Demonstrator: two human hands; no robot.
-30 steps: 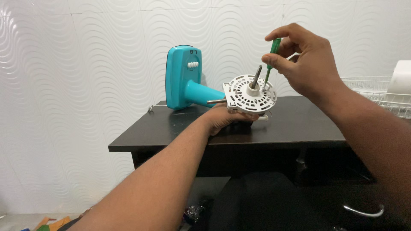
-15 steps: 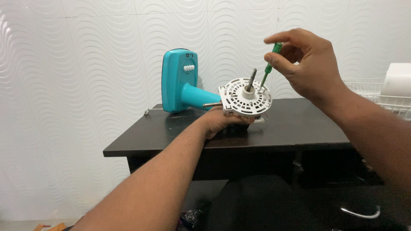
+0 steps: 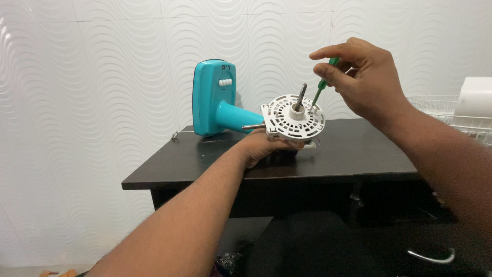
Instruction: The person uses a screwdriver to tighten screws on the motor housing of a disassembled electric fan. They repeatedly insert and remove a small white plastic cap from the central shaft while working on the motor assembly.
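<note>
My left hand (image 3: 266,146) grips the underside of a white round fan motor housing (image 3: 294,122) with a slotted face and a metal shaft sticking up from its middle. It holds the housing tilted just above the black table (image 3: 215,159). My right hand (image 3: 366,79) pinches a green-handled screwdriver (image 3: 323,84) from above. The screwdriver's tip rests in the housing's face, to the right of the shaft. A turquoise fan base (image 3: 215,100) lies on its side behind the housing, its neck pointing towards the motor.
A white wire rack (image 3: 451,115) holding a white roll (image 3: 474,97) stands at the right edge. A small metal part (image 3: 175,135) lies on the table's far left. A white wavy tiled wall is behind; a dark cabinet with a metal handle (image 3: 430,256) sits below.
The view has shifted slightly, so table and fan sit a little lower and left in frame. My right hand keeps the screwdriver at the housing with its fingers shifted; my left hand's grip is unchanged.
</note>
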